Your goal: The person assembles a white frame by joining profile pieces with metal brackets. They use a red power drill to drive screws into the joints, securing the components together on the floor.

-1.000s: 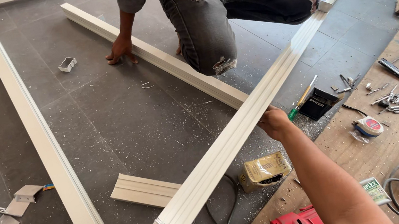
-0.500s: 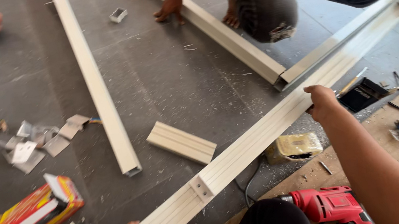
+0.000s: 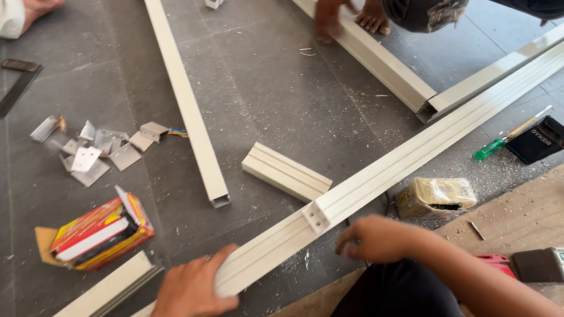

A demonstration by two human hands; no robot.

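The long cream rail (image 3: 402, 175) lay on the grey floor (image 3: 274, 101), its long axis running from low on my left up and away to the far right. My left hand (image 3: 194, 290) was pressed flat over its near stretch, fingers spread and curled over the top edge, so it was the hand on the rail. My right hand (image 3: 374, 239) sat just on the near side of the rail, right of the left hand, fingers loosely curled on nothing I could see. Between the two hands a small metal bracket (image 3: 316, 216) was fixed to the rail's ribbed, smooth face. Just beyond the right hand lay a short offcut (image 3: 286, 171); past the left hand, a bright cardboard box (image 3: 98, 234). Farther off, another person's hand (image 3: 329, 10) rested on a second rail (image 3: 354, 42).
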